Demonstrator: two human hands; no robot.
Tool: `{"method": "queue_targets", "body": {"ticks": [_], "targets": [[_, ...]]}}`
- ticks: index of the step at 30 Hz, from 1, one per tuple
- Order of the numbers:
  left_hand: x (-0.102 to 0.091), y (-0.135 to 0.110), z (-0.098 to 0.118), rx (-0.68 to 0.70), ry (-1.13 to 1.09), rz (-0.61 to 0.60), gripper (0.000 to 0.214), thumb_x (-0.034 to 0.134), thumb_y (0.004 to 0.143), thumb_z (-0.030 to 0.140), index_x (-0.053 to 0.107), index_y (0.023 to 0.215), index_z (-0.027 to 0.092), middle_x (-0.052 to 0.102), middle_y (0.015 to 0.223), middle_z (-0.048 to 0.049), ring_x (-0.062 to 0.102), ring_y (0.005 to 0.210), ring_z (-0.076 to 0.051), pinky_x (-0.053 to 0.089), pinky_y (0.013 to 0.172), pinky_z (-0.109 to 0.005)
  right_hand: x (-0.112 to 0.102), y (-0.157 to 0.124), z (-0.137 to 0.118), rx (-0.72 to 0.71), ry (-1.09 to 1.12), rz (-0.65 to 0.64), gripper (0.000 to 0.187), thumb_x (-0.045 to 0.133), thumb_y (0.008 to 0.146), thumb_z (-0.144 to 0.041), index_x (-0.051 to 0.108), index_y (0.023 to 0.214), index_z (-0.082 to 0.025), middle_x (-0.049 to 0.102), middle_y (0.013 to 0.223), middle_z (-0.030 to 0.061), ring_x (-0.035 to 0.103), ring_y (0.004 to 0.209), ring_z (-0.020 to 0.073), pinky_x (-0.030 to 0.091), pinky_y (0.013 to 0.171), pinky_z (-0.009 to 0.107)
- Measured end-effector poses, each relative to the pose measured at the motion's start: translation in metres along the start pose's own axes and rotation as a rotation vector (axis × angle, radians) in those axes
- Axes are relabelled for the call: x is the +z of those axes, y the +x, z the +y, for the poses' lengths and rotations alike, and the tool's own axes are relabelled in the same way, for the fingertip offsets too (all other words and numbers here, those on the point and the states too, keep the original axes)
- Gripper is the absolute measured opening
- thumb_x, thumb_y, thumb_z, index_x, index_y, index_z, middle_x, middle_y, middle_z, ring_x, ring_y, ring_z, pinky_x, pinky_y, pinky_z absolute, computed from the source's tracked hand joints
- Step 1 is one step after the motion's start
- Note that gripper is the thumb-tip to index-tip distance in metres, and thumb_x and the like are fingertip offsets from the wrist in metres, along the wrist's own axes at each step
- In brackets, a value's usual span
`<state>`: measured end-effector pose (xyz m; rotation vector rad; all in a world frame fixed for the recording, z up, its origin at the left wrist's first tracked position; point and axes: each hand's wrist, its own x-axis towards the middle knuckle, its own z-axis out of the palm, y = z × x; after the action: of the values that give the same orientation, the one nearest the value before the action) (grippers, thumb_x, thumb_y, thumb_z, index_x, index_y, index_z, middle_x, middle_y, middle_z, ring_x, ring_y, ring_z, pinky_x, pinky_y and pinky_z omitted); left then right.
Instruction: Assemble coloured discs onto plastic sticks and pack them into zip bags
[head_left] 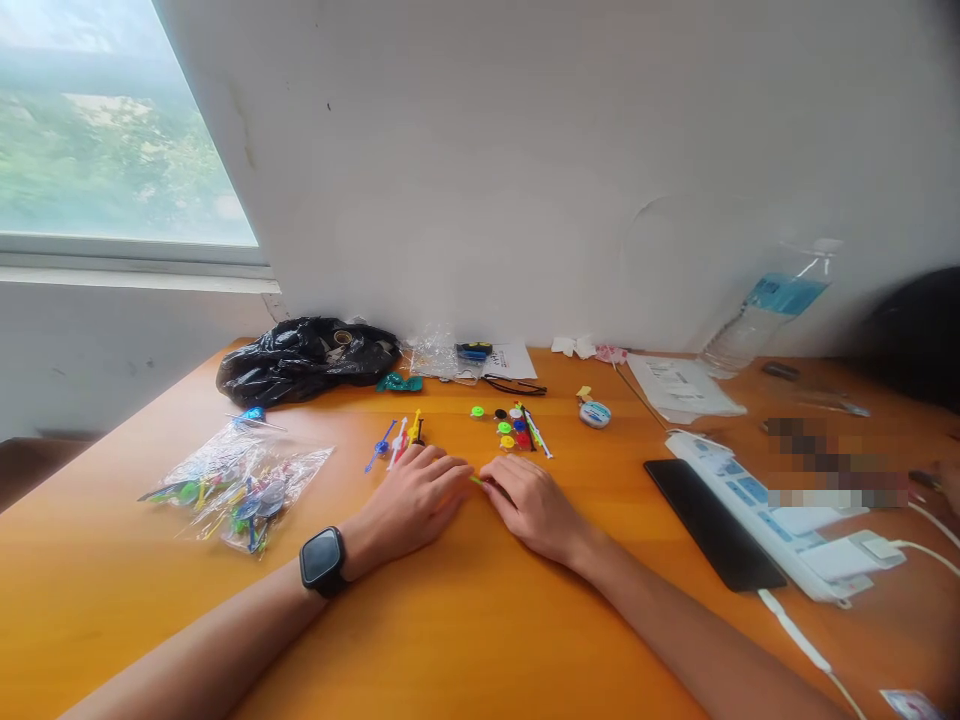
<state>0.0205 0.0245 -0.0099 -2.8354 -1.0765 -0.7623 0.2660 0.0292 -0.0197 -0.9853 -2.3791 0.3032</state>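
Note:
My left hand (424, 500), with a black watch (322, 562) on its wrist, rests on the table with fingers closed together. What they hold, if anything, is hidden. Close beside it my right hand (536, 505) pinches a thin green plastic stick (477, 480); only a short bit of it shows between the hands. Just beyond my left fingers stand blue (381, 447), white (397, 443) and yellow plastic sticks (415, 428). Past my right hand lie small coloured discs, among them a green disc (477, 411) and a yellow disc (507, 441), beside a white stick (540, 440).
Clear bags of plastic parts (259, 495) lie at left, a black plastic bag (300, 360) behind. A round tin (595, 414) sits back right. At right are a phone (712, 525), a power strip (750, 505) with cables, a tilted bottle (772, 310) and another person's hand (951, 485).

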Motion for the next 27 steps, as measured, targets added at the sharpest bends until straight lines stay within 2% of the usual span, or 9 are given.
{"method": "queue_targets", "body": {"ticks": [3, 7, 12, 14, 17, 20, 24, 27], "targets": [[0.000, 0.001, 0.002, 0.028, 0.045, -0.032, 0.029, 0.041, 0.112, 0.023, 0.066, 0.127, 0.023, 0.072, 0.098, -0.0073, 0.063, 0.087, -0.024, 0.049, 0.078, -0.039, -0.001, 0.000, -0.003, 0.050, 0.116, 0.039, 0.016, 0.048, 0.110, -0.021, 0.064, 0.110, -0.023, 0.072, 0.100, 0.0058, 0.066, 0.091, 0.0211, 0.050, 0.084, 0.033], [0.001, 0.000, -0.007, -0.022, 0.079, 0.005, 0.029, 0.038, 0.112, 0.020, 0.067, 0.112, 0.022, 0.068, 0.089, -0.0057, 0.060, 0.081, -0.024, 0.046, 0.073, -0.038, -0.003, 0.000, -0.002, 0.095, 0.180, 0.131, 0.016, 0.048, 0.106, -0.017, 0.061, 0.113, -0.025, 0.069, 0.101, 0.0052, 0.066, 0.092, 0.0212, 0.052, 0.086, 0.032], [0.003, -0.002, -0.013, -0.126, 0.011, 0.071, 0.027, 0.039, 0.113, 0.022, 0.065, 0.112, 0.023, 0.068, 0.097, -0.0065, 0.062, 0.090, -0.024, 0.049, 0.082, -0.039, -0.004, 0.001, 0.003, 0.028, 0.257, 0.117, 0.022, 0.046, 0.102, -0.012, 0.064, 0.103, -0.024, 0.066, 0.099, 0.0055, 0.065, 0.090, 0.0204, 0.053, 0.082, 0.033], [0.004, -0.002, -0.012, -0.171, -0.017, 0.117, 0.024, 0.040, 0.112, 0.023, 0.064, 0.112, 0.024, 0.068, 0.099, -0.0060, 0.063, 0.094, -0.025, 0.050, 0.088, -0.041, -0.004, 0.001, 0.003, 0.006, 0.290, 0.152, 0.023, 0.047, 0.102, -0.012, 0.067, 0.103, -0.023, 0.068, 0.102, 0.0068, 0.066, 0.094, 0.0211, 0.055, 0.085, 0.034], [0.003, -0.001, -0.011, -0.258, -0.061, 0.242, 0.019, 0.047, 0.111, 0.026, 0.060, 0.124, 0.025, 0.067, 0.116, -0.0081, 0.063, 0.108, -0.027, 0.052, 0.100, -0.046, -0.003, 0.002, 0.002, 0.032, 0.279, 0.259, 0.021, 0.051, 0.102, -0.016, 0.070, 0.109, -0.023, 0.069, 0.110, 0.0093, 0.069, 0.103, 0.0238, 0.057, 0.095, 0.039], [0.003, -0.002, -0.009, -0.311, -0.098, 0.339, 0.027, 0.052, 0.108, 0.028, 0.055, 0.135, 0.026, 0.064, 0.129, -0.0104, 0.060, 0.117, -0.029, 0.054, 0.102, -0.046, -0.002, 0.003, 0.005, 0.111, 0.211, 0.317, 0.024, 0.056, 0.102, -0.021, 0.070, 0.122, -0.022, 0.068, 0.123, 0.0126, 0.068, 0.114, 0.0273, 0.057, 0.104, 0.044], [0.005, -0.003, -0.007, -0.245, -0.097, 0.311, 0.026, 0.055, 0.105, 0.025, 0.057, 0.132, 0.025, 0.068, 0.121, -0.0084, 0.062, 0.116, -0.028, 0.048, 0.113, -0.051, 0.000, 0.004, 0.010, 0.155, 0.131, 0.304, 0.033, 0.057, 0.102, -0.024, 0.066, 0.134, -0.021, 0.065, 0.132, 0.0144, 0.066, 0.122, 0.0302, 0.055, 0.110, 0.048], [0.005, -0.002, -0.006, -0.175, -0.104, 0.270, 0.023, 0.057, 0.104, 0.021, 0.059, 0.127, 0.024, 0.070, 0.115, -0.0065, 0.062, 0.110, -0.027, 0.046, 0.115, -0.053, 0.001, 0.005, 0.012, 0.163, 0.111, 0.298, 0.037, 0.057, 0.102, -0.025, 0.063, 0.138, -0.022, 0.063, 0.135, 0.0143, 0.066, 0.124, 0.0308, 0.054, 0.112, 0.049]]}}
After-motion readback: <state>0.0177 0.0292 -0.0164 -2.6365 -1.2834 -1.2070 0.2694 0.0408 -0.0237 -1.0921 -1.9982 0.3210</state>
